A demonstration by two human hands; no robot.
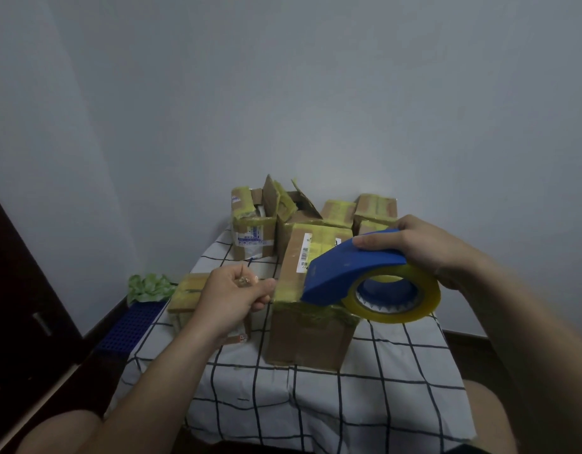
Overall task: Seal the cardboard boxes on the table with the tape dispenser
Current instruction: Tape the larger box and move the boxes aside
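1. Head view: the right hand (424, 247) grasps the blue tape dispenser (345, 273) from above, fingers curled over its top. The thumb is hidden behind it.
2. Its nose lies over the near top edge of the big box (306, 339), mid-counter. Whether the nose touches the cardboard is hard to tell.
3. The yellowish tape roll (427, 303) sits in the dispenser at 3 o'clock from the nose, past the big box's right corner.
4. At 9 o'clock of the big box, the left hand (232, 296) is curled, thumb against forefinger, pinching a clear tape strip (245, 280). The strip is so see-through that only a glint shows.
5. A small box (184, 293) lies behind that hand, its right part covered by hand and wrist.
6. At 11 o'clock stands an open box (250, 234) with something white inside that is too dim to name.
7. At 12 o'clock a flapped box (283, 201) has its flaps up, and its inside is hidden.
8. At 1 o'clock two taped boxes (376, 204) are partly blocked by the right hand.
9. All of the boxes rest on the counter (315, 404), under a checked cloth.
10. At 9 o'clock beyond the counter edge lie a crumpled green thing (148, 286) and a blue grid (132, 329).
11. Both knees are cut off at the bottom.
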